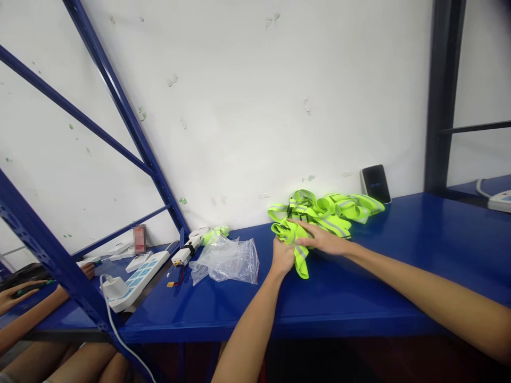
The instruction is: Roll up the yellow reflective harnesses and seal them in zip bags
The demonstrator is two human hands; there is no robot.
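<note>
On the blue shelf, against the white wall, I have both hands on a tangle of neon-yellow reflective straps: my left hand is closed around the near bunch, and my right hand lies flat over it with the fingers spread, pressing rather than gripping. The rest of the heap trails back toward a dark device leaning on the wall. My worry is the tangle itself; if I pull the near bunch, I judge the looped bands could drag the whole heap forward and knock that device over. A loose end hangs toward the shelf's front edge and might slip off. To the left lie a clear plastic bag and a white power strip, and another person's hand works well apart
</note>
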